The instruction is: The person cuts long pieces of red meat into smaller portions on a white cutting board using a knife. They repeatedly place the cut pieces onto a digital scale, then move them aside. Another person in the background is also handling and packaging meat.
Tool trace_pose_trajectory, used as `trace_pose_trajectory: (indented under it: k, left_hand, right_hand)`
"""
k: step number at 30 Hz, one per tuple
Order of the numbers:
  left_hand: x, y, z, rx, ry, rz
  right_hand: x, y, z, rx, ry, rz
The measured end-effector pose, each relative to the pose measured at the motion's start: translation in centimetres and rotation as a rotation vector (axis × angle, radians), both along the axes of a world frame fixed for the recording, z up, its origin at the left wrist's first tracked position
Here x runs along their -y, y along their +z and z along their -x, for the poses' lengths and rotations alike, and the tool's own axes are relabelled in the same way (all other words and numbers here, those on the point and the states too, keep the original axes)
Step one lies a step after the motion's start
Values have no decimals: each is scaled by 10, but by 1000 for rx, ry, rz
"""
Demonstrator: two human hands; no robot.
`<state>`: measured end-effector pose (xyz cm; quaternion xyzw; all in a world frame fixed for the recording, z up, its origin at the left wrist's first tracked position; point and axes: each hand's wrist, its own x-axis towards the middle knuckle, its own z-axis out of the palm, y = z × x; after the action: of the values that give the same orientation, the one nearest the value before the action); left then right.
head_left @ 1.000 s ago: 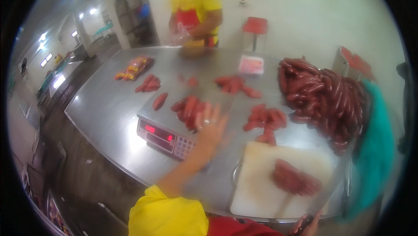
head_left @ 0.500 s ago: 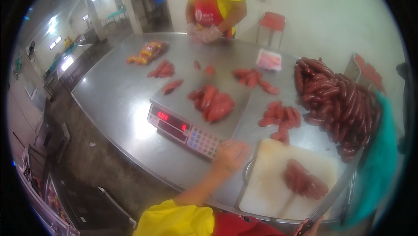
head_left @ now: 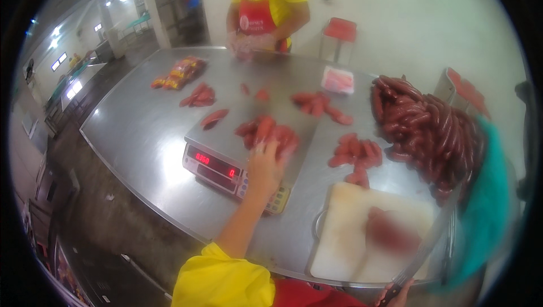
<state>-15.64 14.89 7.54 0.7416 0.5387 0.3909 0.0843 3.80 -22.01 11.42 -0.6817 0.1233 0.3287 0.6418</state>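
My left hand (head_left: 267,162) reaches over the digital scale (head_left: 212,162), its fingers closed around part of a heap of reddish sausages (head_left: 263,127) on the steel platform. The hand and forearm cover some of the scale's keypad. At the lower right, my right hand (head_left: 400,294) is wrapped round the dark handle of a long knife (head_left: 421,253), whose blade points up and to the right. Left of the blade lies a white cutting board (head_left: 339,233) with a blurred clump of cut sausages (head_left: 393,230) on it.
A large pile of dark red sausages (head_left: 430,126) stands at the right, beside a teal cloth (head_left: 489,177). Small sausage groups (head_left: 354,151), a white tray (head_left: 337,80) and packed bags (head_left: 184,72) lie on the steel table (head_left: 124,109). A co-worker (head_left: 266,13) stands across it.
My left hand has moved from beside the scale's keypad up and left onto the sausages on the platform. My right hand still holds the knife. The view has shifted slightly.
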Motion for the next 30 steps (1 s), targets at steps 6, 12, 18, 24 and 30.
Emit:
trace_pose_trajectory:
  k: [6,12,18,24,30]
  left_hand:
    - [-4,-14,2,61,51,-258]
    - [20,1,3,-11,-136,-183]
    - [72,4,-18,378,-372,-62]
    - [82,6,-23,446,-332,50]
    - [74,7,-19,485,-262,43]
  right_hand:
    - [5,2,1,22,-36,29]
    - [5,2,2,38,17,26]
    - [0,3,2,34,-1,-21]
    - [2,3,-2,62,53,-58]
    - [4,2,-6,115,91,-68]
